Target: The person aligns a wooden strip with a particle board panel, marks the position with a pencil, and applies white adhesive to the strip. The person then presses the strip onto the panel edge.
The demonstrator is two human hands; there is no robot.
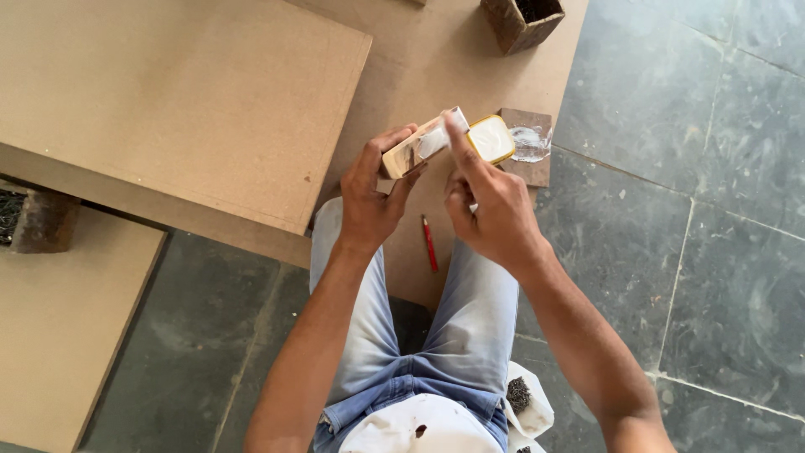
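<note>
At the far left edge a small dark box of nails (21,220) sits on a lower fibreboard sheet (59,335), and beside it a large fibreboard panel (176,109) lies raised over another board that runs under the person's knees. Just right of that panel's corner, the left hand (369,197) is closed around the near end of a short wooden block (412,149), thumb on one side and fingers wrapped over the other, holding it tilted above the board in front of the knees. The block's upper face is coated with white glue (440,138). A red pencil (429,243) lies on the board between the two legs in pale jeans. The right hand (490,210) has its index finger (457,143) stretched out and pressed onto the glued face, the other fingers curled loosely into the palm and grasping nothing visible. Just beyond that fingertip stands a small yellow-rimmed tin of white glue (491,138), open, next to a small dark board scrap (530,147) bearing a clear smeared patch. Farther back, a dark square wooden container (521,21) stands near the board's edge, with grey stone floor tiles (713,210) to the right.
</note>
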